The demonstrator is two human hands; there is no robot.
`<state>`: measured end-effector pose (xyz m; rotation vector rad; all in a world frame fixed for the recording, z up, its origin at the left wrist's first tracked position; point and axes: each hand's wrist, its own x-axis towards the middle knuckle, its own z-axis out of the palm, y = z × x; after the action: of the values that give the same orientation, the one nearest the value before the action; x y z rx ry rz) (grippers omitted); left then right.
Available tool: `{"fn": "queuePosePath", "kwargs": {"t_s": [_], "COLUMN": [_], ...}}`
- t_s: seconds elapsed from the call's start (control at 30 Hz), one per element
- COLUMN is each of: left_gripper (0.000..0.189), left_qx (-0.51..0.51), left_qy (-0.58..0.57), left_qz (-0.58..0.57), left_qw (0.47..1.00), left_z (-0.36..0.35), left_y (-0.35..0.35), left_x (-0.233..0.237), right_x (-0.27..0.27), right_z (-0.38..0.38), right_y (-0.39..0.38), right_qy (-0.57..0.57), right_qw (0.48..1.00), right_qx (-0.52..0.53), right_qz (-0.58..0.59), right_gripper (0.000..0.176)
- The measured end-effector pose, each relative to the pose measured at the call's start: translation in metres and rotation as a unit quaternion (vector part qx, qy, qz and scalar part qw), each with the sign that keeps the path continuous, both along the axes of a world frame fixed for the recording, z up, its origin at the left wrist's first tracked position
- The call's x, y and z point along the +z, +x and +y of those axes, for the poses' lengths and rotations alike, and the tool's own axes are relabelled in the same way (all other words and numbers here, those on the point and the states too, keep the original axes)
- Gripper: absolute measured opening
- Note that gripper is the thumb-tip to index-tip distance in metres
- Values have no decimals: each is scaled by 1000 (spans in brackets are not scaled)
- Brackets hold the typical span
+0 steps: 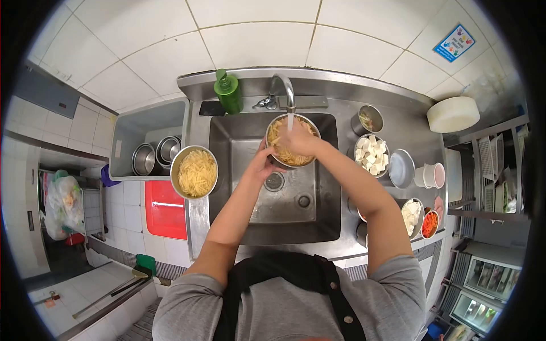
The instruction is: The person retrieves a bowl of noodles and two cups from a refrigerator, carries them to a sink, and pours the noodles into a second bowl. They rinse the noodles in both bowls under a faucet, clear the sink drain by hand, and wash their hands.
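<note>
A round metal bowl (296, 165) of pale yellow strips (277, 136) is held over the rectangular steel sink (233, 199), under the curved silver faucet (282, 85), presumably so water runs in and spills drain. The left hand (265, 163) grips its side, likely steadying it; the right hand (300, 140) dips among the strips, its closure unclear.

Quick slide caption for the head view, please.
Under the running tap, the left hand holds a bowl of yellow strips over the sink while the right hand reaches in.
</note>
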<state>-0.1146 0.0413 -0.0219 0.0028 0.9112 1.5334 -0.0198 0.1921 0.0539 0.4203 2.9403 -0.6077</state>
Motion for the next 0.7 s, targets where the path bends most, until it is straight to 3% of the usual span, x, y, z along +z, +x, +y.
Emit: {"fn": "queuePosePath", "kwargs": {"t_s": [0.1,0.2,0.3,0.4,0.5,0.57,0.7], "left_gripper": [88,72,73,72,82,82,81], "left_qx": [-9,3,19,49,20,34,44], "left_qy": [14,35,40,16,36,45,53], "left_qz": [-37,-60,-1,7,-31,-50,-60], "left_qw": [999,998,999,999,999,997,996], "left_z": [-4,-6,-5,-3,-5,-8,-14], "left_y": [-1,-5,1,1,-5,-4,-10], "left_x": [-8,-6,10,5,-3,-10,-5], "right_x": [8,24,4,-8,0,-18,-1], "right_z": [27,6,-14,-8,-4,9,2], "right_y": [7,17,9,-4,-11,-15,-23], "right_qy": [-198,0,104,135,99,62,41], "right_qw": [974,996,993,990,995,998,998], "right_qx": [101,85,48,16,-14,-4,-32], "right_qz": [35,-29,28,46,9,27,33], "right_gripper": [46,55,53,52,48,46,49]}}
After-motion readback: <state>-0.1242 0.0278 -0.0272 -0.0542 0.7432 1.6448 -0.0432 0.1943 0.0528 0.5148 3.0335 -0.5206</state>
